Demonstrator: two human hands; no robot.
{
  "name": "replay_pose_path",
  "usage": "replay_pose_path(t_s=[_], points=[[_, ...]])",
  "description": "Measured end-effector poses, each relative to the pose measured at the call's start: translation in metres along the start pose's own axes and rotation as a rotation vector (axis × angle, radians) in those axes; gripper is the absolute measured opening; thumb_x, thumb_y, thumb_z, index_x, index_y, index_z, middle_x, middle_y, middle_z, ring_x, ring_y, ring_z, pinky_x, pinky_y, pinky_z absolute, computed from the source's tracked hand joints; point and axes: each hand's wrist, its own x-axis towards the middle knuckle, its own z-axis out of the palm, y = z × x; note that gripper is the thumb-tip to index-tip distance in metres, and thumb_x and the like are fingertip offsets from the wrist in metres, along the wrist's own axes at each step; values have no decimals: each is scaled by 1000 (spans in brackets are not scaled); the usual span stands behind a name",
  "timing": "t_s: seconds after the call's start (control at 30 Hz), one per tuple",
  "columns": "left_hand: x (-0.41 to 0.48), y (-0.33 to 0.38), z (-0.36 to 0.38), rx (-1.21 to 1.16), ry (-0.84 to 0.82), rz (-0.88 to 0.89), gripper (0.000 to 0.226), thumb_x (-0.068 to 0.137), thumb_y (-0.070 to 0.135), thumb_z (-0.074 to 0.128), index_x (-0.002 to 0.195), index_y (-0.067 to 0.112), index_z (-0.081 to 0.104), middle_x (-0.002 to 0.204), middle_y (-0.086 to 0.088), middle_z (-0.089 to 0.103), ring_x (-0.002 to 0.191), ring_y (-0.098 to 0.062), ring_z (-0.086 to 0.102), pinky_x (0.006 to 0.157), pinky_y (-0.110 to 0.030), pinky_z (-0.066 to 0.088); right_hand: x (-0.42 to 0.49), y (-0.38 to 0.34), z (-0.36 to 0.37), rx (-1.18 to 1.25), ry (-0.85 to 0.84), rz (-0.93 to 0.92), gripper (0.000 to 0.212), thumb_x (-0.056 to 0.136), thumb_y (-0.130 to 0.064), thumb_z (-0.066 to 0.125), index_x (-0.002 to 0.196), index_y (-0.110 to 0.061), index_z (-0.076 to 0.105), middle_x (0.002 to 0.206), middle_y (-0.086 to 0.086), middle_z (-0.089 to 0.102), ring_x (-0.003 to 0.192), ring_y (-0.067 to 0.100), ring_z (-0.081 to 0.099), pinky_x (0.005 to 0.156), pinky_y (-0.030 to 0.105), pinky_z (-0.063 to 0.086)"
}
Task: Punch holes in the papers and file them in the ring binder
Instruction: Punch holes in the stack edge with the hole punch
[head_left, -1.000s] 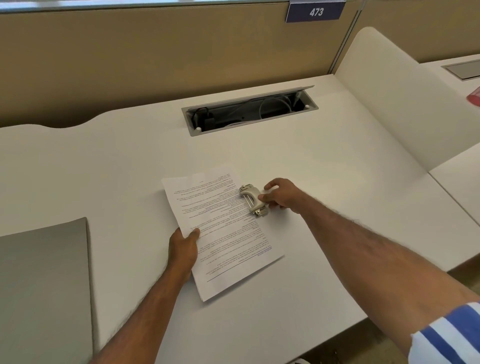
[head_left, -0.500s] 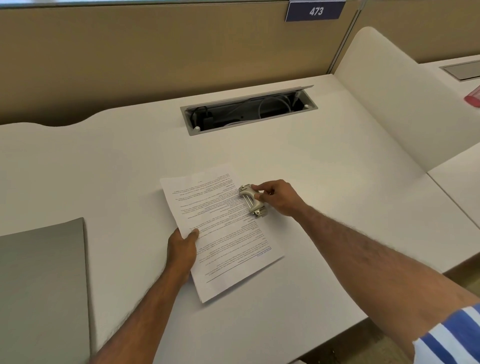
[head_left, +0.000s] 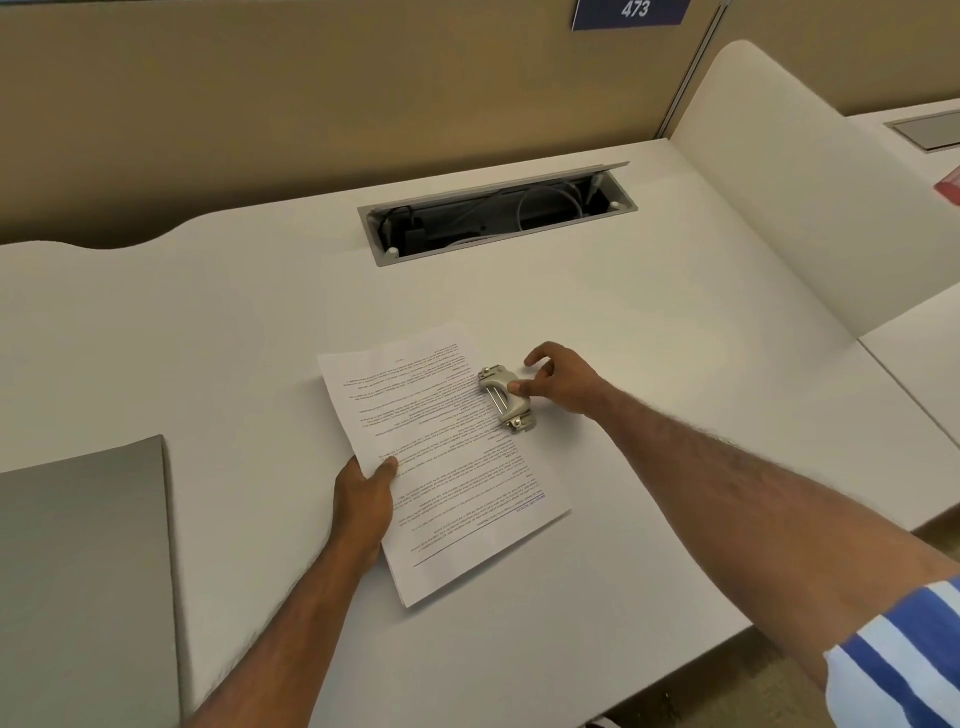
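A sheaf of papers (head_left: 441, 457) is pinned to the white tabletop (head_left: 649, 322) by the left hand (head_left: 366, 493), while the hole punch (head_left: 506, 397) at its right edge is touched by the loosely open right hand (head_left: 558, 382)

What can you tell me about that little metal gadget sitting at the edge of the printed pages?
The hole punch is a small, pale grey, metal-looking tool with a curved top lever, two thin bright rods along it and a bolt-like fitting at each end. It rests on the white desk, set over the right-hand long edge of the papers, lying along that edge. The right hand touches its outer side with the thumb, fingers loosely spread. The left hand holds the papers' opposite edge.
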Motion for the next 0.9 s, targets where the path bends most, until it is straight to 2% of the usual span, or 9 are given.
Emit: replay_pose_path(t_s=[0.07, 0.13, 0.23, 0.33, 0.53, 0.73, 0.83, 0.9], points=[[0, 0, 0, 0, 0, 3, 19, 98, 15, 53, 104, 29, 63, 95, 12, 70, 87, -11, 68, 61, -25, 54, 5, -3, -5, -114, 4, 69, 59, 66, -46, 86, 107, -17, 55, 99, 0, 56, 93, 19, 52, 78, 29, 44], [0, -1, 0, 3, 5, 0, 19, 97, 15, 54, 104, 29, 64, 95, 13, 71, 85, -9, 68, 59, -23, 53, 9, -7, -9, -315, 11, 153, 72, 57, -64, 83, 108, -23, 52, 111, 0, 52, 107, 22, 49, 95, 38, 44], [0, -1, -1, 1, -5, 0, 19, 97, 15, 53, 105, 29, 63, 98, 11, 71, 88, -12, 69, 65, -28, 55, 12, -13, -11, -502, 28, 233, 86, 50, -76, 78, 115, -27, 50, 120, 5, 49, 117, 28, 46, 101, 42, 39], [1, -2, -2, 8, -10, 5, 19, 98, 15, 53, 106, 29, 63, 97, 13, 71, 87, -10, 69, 63, -25, 55, 14, -12, -10, -502, 23, 252, 90, 49, -77, 77, 118, -26, 49, 128, 7, 45, 121, 30, 45, 105, 46, 38], [2, -3, -3, 18, -16, 10, 23, 97, 15, 54, 94, 34, 66, 87, 19, 74, 80, -4, 71, 63, -23, 54, 11, -8, -10, -441, 23, 242, 91, 49, -76, 77, 117, -23, 48, 128, 8, 42, 119, 30, 46, 103, 48, 41], [-1, -2, -1, 7, -11, 8, 21, 97, 16, 54, 98, 33, 65, 95, 15, 72, 86, -10, 70, 61, -25, 55, 3, -12, -10, -436, 36, 258, 90, 43, -81, 76, 111, -27, 50, 123, 5, 46, 118, 28, 46, 103, 48, 40], [1, -2, -1, -1, 2, 8, 20, 97, 15, 53, 106, 29, 66, 99, 10, 72, 91, -16, 69, 69, -31, 56, -2, -17, -11, -429, 46, 251, 98, 32, -91, 67, 100, -23, 51, 109, 1, 50, 108, 26, 51, 101, 49, 42], [2, -2, -1, -11, 2, 8, 20, 97, 15, 53, 111, 25, 65, 101, 8, 72, 94, -19, 68, 75, -35, 56, -6, -19, -13, -363, 46, 228, 108, 27, -93, 64, 107, -22, 53, 109, -1, 50, 110, 25, 52, 100, 47, 43]])
